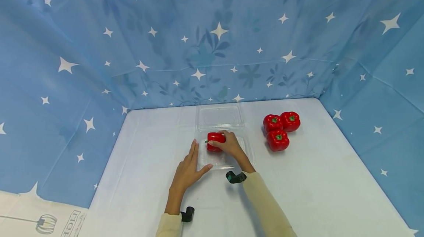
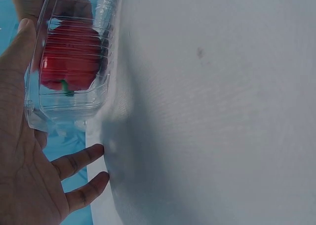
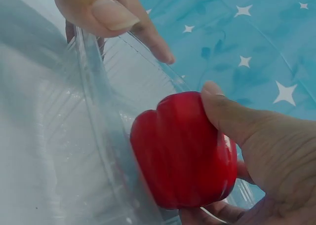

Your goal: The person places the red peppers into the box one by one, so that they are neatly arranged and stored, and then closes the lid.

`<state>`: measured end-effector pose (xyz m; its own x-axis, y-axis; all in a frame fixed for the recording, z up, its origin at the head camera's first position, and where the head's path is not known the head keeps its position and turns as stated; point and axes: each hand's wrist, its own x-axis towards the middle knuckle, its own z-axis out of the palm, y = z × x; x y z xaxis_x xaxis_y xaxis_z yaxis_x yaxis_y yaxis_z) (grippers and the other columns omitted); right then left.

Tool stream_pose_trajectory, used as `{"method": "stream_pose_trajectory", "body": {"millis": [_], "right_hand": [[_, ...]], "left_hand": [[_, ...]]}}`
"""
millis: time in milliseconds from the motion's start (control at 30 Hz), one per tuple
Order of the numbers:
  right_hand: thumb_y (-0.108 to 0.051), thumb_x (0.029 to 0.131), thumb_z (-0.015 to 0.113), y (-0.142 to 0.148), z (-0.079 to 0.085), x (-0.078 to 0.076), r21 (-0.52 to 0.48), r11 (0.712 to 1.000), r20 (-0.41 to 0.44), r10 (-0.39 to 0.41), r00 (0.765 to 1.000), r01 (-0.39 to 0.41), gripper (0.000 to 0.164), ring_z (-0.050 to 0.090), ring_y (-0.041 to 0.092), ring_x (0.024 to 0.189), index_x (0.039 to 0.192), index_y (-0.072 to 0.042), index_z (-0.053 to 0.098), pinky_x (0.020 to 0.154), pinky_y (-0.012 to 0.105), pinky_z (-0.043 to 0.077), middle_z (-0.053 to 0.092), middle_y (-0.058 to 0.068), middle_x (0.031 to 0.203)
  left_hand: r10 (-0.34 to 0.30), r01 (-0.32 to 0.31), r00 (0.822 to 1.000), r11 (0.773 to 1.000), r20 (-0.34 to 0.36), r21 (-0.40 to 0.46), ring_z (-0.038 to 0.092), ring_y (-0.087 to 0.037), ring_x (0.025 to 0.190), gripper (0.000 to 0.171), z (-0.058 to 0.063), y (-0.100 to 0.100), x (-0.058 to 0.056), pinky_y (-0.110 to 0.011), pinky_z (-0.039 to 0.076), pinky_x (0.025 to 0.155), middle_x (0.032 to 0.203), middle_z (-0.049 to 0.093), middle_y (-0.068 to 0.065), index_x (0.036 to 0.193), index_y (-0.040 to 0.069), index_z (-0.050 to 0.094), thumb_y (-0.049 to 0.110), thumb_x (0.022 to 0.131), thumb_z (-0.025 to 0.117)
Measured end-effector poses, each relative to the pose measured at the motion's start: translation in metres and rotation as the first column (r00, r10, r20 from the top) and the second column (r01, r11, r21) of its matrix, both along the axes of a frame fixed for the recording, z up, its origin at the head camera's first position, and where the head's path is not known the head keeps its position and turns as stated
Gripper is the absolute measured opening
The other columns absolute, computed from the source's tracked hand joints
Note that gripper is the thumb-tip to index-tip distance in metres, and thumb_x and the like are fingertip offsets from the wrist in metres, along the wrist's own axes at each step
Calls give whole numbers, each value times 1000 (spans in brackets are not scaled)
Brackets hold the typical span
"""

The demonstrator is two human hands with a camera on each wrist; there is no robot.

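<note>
A red bell pepper (image 1: 215, 137) lies on its side in the clear plastic container (image 1: 228, 162), its green stem toward the left. My right hand (image 1: 233, 145) grips the pepper from the right, thumb on the near side and fingers on the far side. In the right wrist view the same hand (image 3: 276, 148) holds the pepper (image 3: 183, 151) inside the container's wall. My left hand (image 1: 186, 173) rests by the container's front left corner with fingers straight and spread. The left wrist view shows its thumb beside the ribbed plastic wall and its fingertips low, near the table.
The container's hinged lid (image 1: 220, 116) lies folded back behind it. Three more red bell peppers (image 1: 278, 140) are clustered on the white table (image 1: 318, 178) to the right. A blue star-patterned curtain (image 1: 212, 56) encloses the table's back and sides.
</note>
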<state>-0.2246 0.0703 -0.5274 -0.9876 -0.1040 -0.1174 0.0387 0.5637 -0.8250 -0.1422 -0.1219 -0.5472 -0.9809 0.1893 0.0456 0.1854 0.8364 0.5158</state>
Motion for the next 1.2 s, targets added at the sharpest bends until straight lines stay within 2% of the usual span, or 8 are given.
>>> {"method": "stream_pose_trajectory", "body": {"millis": [133,433,667,833,1200], "right_hand": [[-41,82,75,-1,-1,0,-10,999,8,-30,1000,30,69,57,36,115,135,-2,52,92,50,55,58,22,128],[-39,86,71,7,-4,2,-80,995,91,-56,994,63,70,56,36,120,140,-4,45,96,50,53,57,21,134],[-34,85,73,12,0,4,-129,988,125,-65,990,82,66,58,38,114,138,-5,48,86,44,59,56,24,131],[-38,83,76,11,3,6,-146,987,118,-55,991,72,68,61,36,105,135,-4,50,77,40,61,57,25,125],[-32,85,75,-7,-3,3,-129,989,127,-49,991,65,63,61,36,111,137,-7,51,78,41,61,59,23,129]], "left_hand": [[0,0,1000,1000,1,1,48,-37,134,104,0,0,0,-61,46,100,166,11,1,158,13,15,75,83,53],[-3,3,1000,1000,3,3,48,-37,134,104,-1,0,0,-61,46,100,166,10,2,158,14,14,76,82,51],[4,-4,1000,1000,-1,-4,49,-37,134,104,-2,0,0,-61,46,100,166,9,2,158,13,16,76,82,51],[0,0,1000,1000,3,7,48,-37,135,104,-2,0,-1,-62,45,100,166,9,3,158,14,16,75,82,52],[-5,6,1000,1000,-9,21,46,-37,137,104,-2,-2,-1,-64,45,99,166,10,2,158,14,16,75,82,53]]}}
